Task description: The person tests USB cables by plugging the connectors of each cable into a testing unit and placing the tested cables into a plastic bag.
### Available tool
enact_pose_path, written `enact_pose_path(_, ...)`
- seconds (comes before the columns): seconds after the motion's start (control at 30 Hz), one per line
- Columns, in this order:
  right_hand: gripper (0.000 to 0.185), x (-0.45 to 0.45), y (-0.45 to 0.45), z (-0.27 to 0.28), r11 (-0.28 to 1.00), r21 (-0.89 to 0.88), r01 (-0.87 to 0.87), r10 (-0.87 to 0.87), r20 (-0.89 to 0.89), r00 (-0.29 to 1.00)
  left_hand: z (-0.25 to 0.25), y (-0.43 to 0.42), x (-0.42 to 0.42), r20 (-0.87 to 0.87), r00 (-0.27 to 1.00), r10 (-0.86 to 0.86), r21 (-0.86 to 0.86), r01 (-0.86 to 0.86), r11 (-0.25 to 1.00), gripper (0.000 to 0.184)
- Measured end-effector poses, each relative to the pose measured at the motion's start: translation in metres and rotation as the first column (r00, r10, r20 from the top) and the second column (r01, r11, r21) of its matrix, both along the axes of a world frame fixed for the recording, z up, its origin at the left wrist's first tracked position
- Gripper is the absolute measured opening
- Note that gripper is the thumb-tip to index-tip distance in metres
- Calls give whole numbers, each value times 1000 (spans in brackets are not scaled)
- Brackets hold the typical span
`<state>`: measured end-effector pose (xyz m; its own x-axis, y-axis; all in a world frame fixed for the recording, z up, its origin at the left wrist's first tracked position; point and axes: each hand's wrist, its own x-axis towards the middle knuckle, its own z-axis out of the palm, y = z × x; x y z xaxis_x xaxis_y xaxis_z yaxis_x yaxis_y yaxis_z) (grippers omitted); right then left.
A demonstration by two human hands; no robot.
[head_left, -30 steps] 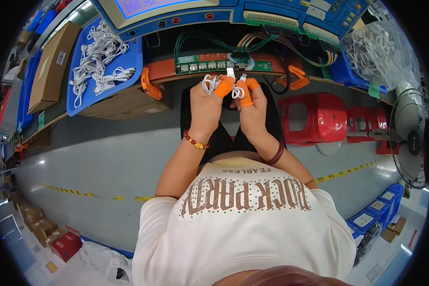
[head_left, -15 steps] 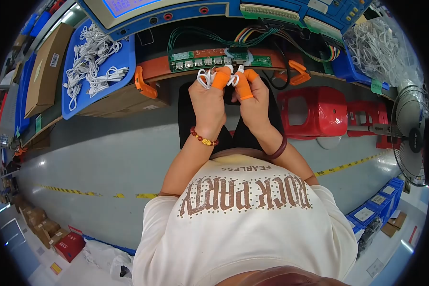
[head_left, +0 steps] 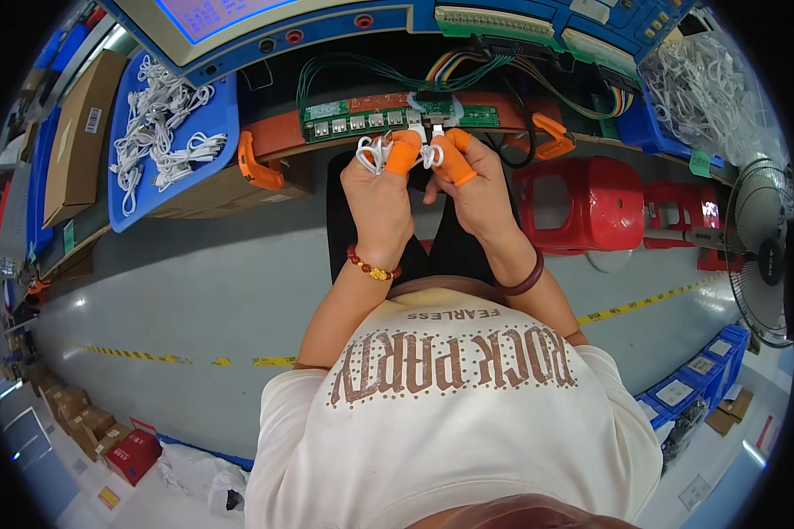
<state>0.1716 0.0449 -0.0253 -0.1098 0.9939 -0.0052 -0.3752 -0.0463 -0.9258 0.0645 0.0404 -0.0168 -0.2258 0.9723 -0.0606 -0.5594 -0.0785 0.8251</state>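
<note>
A bundled white USB cable (head_left: 372, 155) is held between both hands at the front edge of a green circuit board (head_left: 358, 124) with a row of metal USB ports. My left hand (head_left: 381, 201) is closed, an orange finger cot on its finger, pinching one cable end with its plug at a port near the board's middle. In my right hand (head_left: 483, 189), also wearing orange cots, the other white plug (head_left: 438, 130) is pinched just below a connector on the board. Whether either plug is fully seated cannot be made out.
A blue tray (head_left: 180, 174) of white cables lies left, beside a cardboard box (head_left: 81, 145). Orange clamps (head_left: 258, 164) grip the bench edge. Behind the board stands a blue tester (head_left: 326, 31) with wiring. Red stools (head_left: 582, 203) and a fan (head_left: 759, 256) are to the right.
The right hand has turned slightly and its plug shows more plainly below the board. Both hands still hold the cable ends; the view has shifted a little.
</note>
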Motion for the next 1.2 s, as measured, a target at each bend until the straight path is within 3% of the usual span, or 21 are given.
enact_pose_path(0.3, 16, -3, 0, 5, 999, -43, 10, -13, -57, 998, 0, 0, -1, 20, 1000, 1, -5, -1, 1000, 4)
enact_pose_path(0.57, 17, -17, -1, 1, 983, -14, 184, -184, -149, 971, 3, 0, -4, 29, 999, -32, -24, 33, 999, 4)
enact_pose_path(0.77, 17, -17, -2, 1, 979, -17, 202, -202, -139, 969, 4, 0, -3, 7, 1000, -28, -14, 28, 1000, 5)
enact_pose_path(0.87, 16, -17, -2, 1, 978, -31, 204, -205, -40, 978, 6, 0, -4, -100, 995, -27, -61, 21, 998, 8)
enact_pose_path(1.2, 18, -19, -4, 4, 981, -18, 191, -192, -147, 970, -4, 0, -5, 42, 996, -77, -7, 77, 997, 7)
